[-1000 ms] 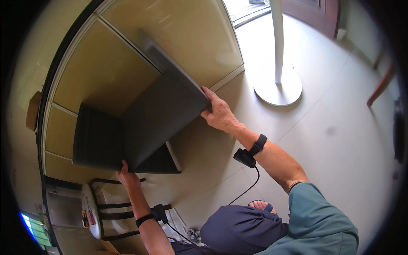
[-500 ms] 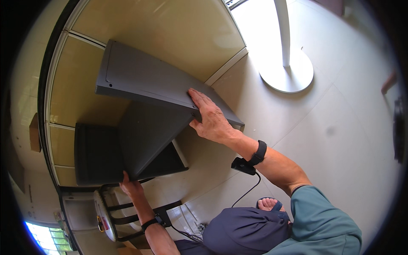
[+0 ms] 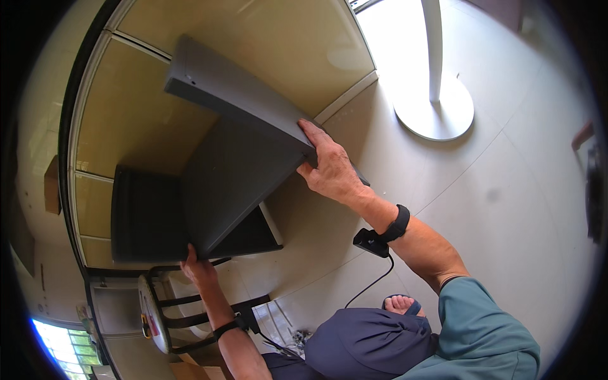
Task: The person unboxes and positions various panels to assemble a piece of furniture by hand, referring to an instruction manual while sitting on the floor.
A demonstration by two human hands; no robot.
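A large dark grey piece of furniture made of joined boards is tilted in front of me. Its upper board (image 3: 237, 95) slants down to the right, its middle board (image 3: 237, 171) runs between the two ends, and its lower board (image 3: 147, 215) lies at the left. My right hand (image 3: 332, 166) is closed over the joint of the upper and middle boards, fingers on top and thumb below. Low on the left, my left hand (image 3: 199, 268) grips the bottom corner where the middle board meets the lower one; some of its fingers are hidden underneath.
A yellowish panelled partition (image 3: 139, 95) stands close behind the furniture. Beside my left forearm is a chair (image 3: 155, 310) with black tubes. A white round stand base (image 3: 437, 114) rests on the tiled floor (image 3: 456, 215). A cardboard box (image 3: 196, 367) sits at the lower left.
The furniture has shifted up and slightly to the right, its upper board rising most. My right hand has moved with it. My left hand keeps its hold on the bottom corner.
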